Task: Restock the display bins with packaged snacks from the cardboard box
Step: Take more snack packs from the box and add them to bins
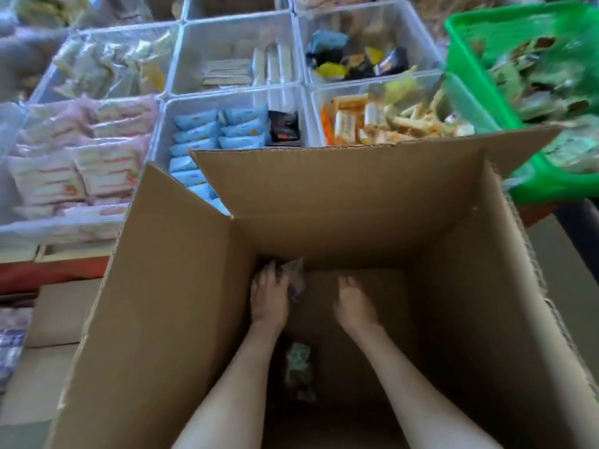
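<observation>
Cardboard box (181, 286) | left fingers (271, 271) together, touching packet (294, 278) | right fingers (345, 284): cannot tell | bins (227, 37) behind

The cardboard box (324, 196) is plain brown inside and out. Behind its far flap, translucent white display bins (233, 91) hold pale blue packets (207, 131) beside a black packet (283, 126) with red print, and orange-and-cream wrappers (350, 121). Further behind the box, dark blue, black and yellow wrappers (350, 59) mix. Left of the box lie pink-and-white packets (81, 157); right of it stands a bright green basket (466, 56). Inside the box lie a mottled grey-purple packet (293, 280) and a green-and-white speckled packet (298, 361).
</observation>
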